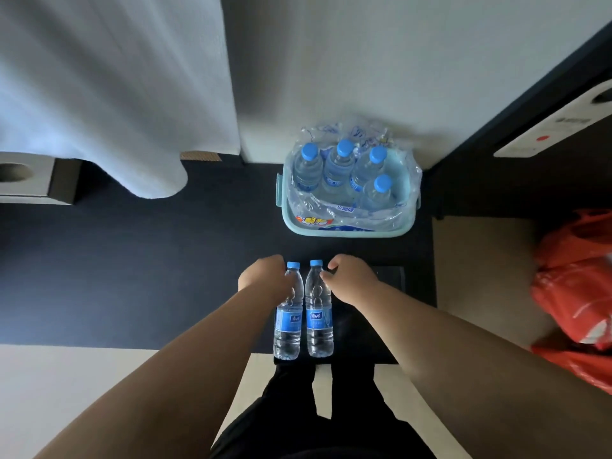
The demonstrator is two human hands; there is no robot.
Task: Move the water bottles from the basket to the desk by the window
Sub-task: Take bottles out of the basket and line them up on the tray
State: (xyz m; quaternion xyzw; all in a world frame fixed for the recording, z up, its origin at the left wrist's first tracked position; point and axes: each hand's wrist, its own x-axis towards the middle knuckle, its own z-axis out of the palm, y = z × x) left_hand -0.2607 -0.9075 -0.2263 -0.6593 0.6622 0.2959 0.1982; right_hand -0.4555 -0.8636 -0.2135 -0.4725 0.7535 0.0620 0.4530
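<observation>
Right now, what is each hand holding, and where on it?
Left hand grips the left bottle at its neck and shoulder; right hand grips the right bottle at the same place.

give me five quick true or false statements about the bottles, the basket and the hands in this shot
1. Four clear plastic water bottles with blue caps stand in the light teal plastic basket. True.
2. The left hand holds nothing. False: it grips a clear blue-labelled water bottle near the neck.
3. The right hand holds a second bottle beside the first. True.
4. The basket bottles sit in loose clear plastic wrap. True.
5. A green bag lies at the right edge. False: the crumpled plastic bag there is red-orange.
</observation>
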